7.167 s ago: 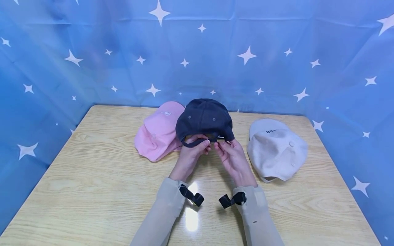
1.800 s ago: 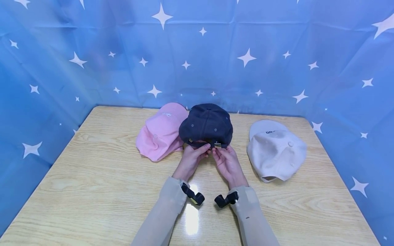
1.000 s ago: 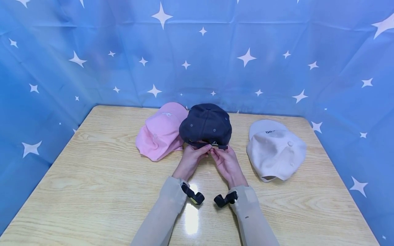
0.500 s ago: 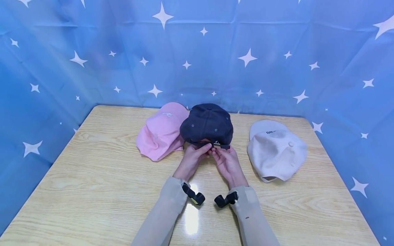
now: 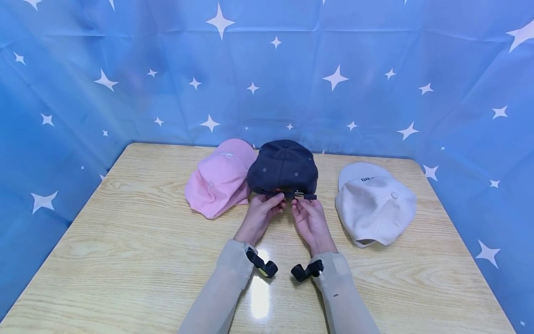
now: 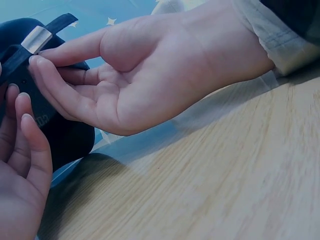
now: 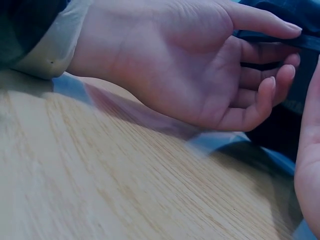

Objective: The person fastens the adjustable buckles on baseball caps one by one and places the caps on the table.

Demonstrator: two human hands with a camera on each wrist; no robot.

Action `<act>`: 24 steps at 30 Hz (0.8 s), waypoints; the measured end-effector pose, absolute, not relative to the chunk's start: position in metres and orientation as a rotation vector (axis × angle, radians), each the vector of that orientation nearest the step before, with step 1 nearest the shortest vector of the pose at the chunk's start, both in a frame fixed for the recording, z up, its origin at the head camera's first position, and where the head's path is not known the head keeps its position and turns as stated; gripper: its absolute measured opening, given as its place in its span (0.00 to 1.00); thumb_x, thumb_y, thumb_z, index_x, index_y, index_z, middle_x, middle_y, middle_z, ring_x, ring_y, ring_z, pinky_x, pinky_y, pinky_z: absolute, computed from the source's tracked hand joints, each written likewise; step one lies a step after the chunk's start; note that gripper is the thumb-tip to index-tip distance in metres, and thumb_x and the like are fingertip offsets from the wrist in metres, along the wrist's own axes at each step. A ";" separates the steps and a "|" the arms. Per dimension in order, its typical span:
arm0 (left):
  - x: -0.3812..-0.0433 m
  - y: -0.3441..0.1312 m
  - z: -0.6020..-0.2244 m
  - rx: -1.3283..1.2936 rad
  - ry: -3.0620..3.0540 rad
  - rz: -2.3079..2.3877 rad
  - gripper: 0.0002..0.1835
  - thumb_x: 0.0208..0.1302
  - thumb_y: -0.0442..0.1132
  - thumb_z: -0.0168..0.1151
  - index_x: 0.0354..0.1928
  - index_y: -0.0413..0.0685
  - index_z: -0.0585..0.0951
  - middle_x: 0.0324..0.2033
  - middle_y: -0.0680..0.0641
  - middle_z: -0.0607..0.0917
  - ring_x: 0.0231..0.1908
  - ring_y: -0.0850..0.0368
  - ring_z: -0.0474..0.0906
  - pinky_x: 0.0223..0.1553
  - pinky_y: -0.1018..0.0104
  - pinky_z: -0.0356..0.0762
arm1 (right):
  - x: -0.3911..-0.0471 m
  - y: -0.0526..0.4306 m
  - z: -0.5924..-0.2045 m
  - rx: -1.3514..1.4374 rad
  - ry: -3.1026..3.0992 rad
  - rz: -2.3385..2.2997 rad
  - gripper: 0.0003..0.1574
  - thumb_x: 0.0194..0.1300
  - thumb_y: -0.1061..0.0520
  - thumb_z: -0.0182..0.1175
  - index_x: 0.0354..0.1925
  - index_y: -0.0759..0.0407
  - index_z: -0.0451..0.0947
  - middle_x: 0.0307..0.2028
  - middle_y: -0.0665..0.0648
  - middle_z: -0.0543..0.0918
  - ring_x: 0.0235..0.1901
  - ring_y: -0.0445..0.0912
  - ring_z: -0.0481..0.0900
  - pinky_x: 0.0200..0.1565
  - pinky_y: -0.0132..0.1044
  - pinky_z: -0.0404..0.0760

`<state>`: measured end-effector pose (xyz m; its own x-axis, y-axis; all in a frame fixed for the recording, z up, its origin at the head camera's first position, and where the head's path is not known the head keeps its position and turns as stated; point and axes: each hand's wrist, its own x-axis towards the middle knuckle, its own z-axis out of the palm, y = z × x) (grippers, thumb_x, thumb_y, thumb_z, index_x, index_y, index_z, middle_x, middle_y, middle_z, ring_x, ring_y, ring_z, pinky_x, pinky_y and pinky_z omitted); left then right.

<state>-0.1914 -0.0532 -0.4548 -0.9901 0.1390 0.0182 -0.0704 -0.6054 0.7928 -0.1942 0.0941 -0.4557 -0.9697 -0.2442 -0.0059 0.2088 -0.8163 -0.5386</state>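
Observation:
A dark navy cap [image 5: 283, 167] is held just above the table, its back opening and adjuster strap facing the person. My left hand [image 5: 259, 214] pinches the strap left of its middle, thumb on top. At the metal buckle [image 6: 36, 40], my right hand [image 5: 312, 225] pinches with thumb and index finger. The strap's free end [image 6: 61, 23] sticks out past the buckle to the right. In the right wrist view, the left hand [image 7: 185, 70] has its thumb along the strap, lower fingers loosely curled. The cap's brim is hidden behind its crown.
A pink cap [image 5: 219, 178] lies close to the navy cap's left side. To the right of the hands lies a light grey cap [image 5: 375, 208], brim toward the back. Beneath them is a wooden table [image 5: 125, 260], with a blue star-patterned cloth [image 5: 292, 60] behind.
Compared with 7.2 seconds ago, the cap is a little lower and the strap's free end protrudes right of the buckle. In the last half second, cap and strap shifted slightly right.

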 end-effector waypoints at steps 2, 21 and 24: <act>-0.191 -0.054 -0.454 0.112 1.329 2.712 0.09 0.53 0.37 0.64 0.33 0.41 0.76 0.27 0.45 0.79 0.29 0.55 0.75 0.30 0.70 0.73 | -0.194 0.094 -0.456 -0.091 0.803 -2.784 0.04 0.59 0.71 0.52 0.31 0.65 0.70 0.27 0.58 0.80 0.30 0.45 0.79 0.36 0.29 0.77; -0.191 -0.054 -0.453 0.094 1.364 2.702 0.03 0.55 0.34 0.62 0.31 0.41 0.80 0.26 0.46 0.79 0.29 0.55 0.75 0.31 0.70 0.74 | -0.195 0.094 -0.455 -0.130 0.799 -2.757 0.09 0.61 0.73 0.48 0.28 0.66 0.73 0.27 0.59 0.80 0.31 0.45 0.79 0.37 0.29 0.78; -0.191 -0.054 -0.453 0.095 1.361 2.704 0.04 0.54 0.34 0.62 0.31 0.40 0.80 0.26 0.47 0.79 0.29 0.55 0.75 0.31 0.70 0.74 | -0.194 0.094 -0.456 -0.123 0.807 -2.759 0.08 0.61 0.73 0.48 0.31 0.64 0.71 0.28 0.59 0.79 0.32 0.46 0.79 0.37 0.29 0.77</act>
